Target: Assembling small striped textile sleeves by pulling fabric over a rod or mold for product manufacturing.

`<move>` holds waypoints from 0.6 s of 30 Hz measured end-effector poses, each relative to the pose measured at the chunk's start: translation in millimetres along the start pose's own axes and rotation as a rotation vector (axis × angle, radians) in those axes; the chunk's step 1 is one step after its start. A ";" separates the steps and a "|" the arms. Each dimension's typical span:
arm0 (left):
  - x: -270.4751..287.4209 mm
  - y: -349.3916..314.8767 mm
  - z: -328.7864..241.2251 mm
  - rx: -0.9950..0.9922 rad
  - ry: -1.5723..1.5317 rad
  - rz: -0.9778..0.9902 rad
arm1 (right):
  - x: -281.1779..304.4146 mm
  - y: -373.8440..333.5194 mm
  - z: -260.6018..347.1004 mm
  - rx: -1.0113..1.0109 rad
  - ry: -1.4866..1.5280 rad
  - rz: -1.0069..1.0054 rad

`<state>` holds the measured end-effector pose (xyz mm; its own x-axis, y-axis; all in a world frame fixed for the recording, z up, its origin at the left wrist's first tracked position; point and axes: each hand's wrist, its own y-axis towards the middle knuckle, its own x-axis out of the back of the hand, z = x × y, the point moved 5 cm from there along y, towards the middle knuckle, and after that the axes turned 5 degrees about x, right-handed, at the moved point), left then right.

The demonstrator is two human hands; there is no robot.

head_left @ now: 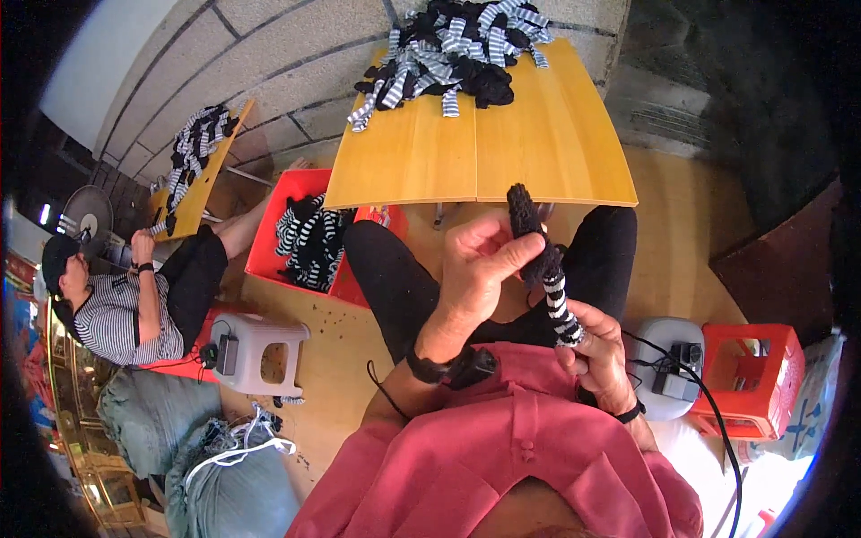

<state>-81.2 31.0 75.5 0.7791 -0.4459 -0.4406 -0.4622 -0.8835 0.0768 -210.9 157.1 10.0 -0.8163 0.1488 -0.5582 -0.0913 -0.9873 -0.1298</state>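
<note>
Above my lap I hold a sock-like knitted tube point(557, 300) with a bushy black upper part and a black-and-white striped lower part. My left hand point(480, 269) is closed on the black part, its thumb lying across the knit. Lower down, the striped end is pinched between the thumb and fingers of my right hand point(601, 354). The tube slants from upper left to lower right. On the wooden table point(556, 143) ahead of me lies a loose pile of black and grey-striped knitted pieces point(457, 58).
A red crate point(260, 255) of striped knitwear stands left of my knee. Farther left, a person point(126, 305) sits by another table point(211, 179) with a similar pile. Stools point(753, 381) flank me, and a black cable point(708, 394) hangs at right. Full sacks point(238, 489) lie at lower left.
</note>
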 end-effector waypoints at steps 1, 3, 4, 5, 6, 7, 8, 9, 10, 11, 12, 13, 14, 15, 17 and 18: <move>0.0 2.4 -3.5 0.012 0.008 0.014 | -4.1 1.0 1.9 0.003 0.024 0.026; -0.9 4.7 -8.0 0.007 -0.133 0.041 | -0.6 3.9 -0.6 -0.010 0.004 -0.016; -2.9 8.1 -10.4 0.002 -0.277 0.152 | -1.5 5.4 0.0 -0.039 0.023 0.046; -4.6 9.8 -13.0 -0.003 -0.421 0.263 | -3.8 6.5 -0.6 -0.069 0.042 0.107; -4.5 10.7 -13.6 0.004 -0.491 0.328 | -4.4 7.8 -1.7 -0.093 0.044 0.111; 0.9 13.2 -9.4 0.004 -0.493 0.323 | -4.3 9.2 -2.3 -0.098 0.044 0.111; 6.7 14.9 -4.9 -0.029 -0.525 0.381 | -5.1 10.2 -3.8 -0.117 0.050 0.132; 9.2 15.4 -4.8 -0.064 -0.556 0.438 | -6.1 10.2 -5.3 -0.137 0.055 0.154; 11.9 16.7 -4.5 -0.119 -0.575 0.447 | -6.1 9.8 -5.4 -0.142 0.053 0.156; 15.0 17.7 -3.1 -0.122 -0.577 0.442 | -6.7 8.9 -4.8 -0.149 0.055 0.172; 15.2 19.3 -6.6 -0.166 -0.561 0.441 | -6.1 9.0 -4.1 -0.151 0.057 0.187; 14.7 19.7 -10.5 -0.210 -0.545 0.439 | -4.1 9.0 -4.0 -0.150 0.056 0.187; 12.3 17.0 -12.9 -0.211 -0.546 0.440 | -3.6 8.5 -3.9 -0.153 0.085 0.219; 9.6 12.2 -15.4 -0.198 -0.532 0.392 | -4.3 7.3 -3.4 -0.157 0.115 0.250; 7.3 10.4 -20.8 -0.185 -0.519 0.346 | -5.4 7.4 -2.3 -0.161 0.140 0.254; 5.9 10.8 -24.8 -0.192 -0.454 0.370 | -5.1 8.4 -4.5 -0.178 0.127 0.252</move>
<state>-71.0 15.3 95.9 0.3035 -0.6594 -0.6878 -0.5500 -0.7107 0.4386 -204.9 148.4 8.0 -0.7216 -0.0823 -0.6874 0.2148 -0.9705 -0.1092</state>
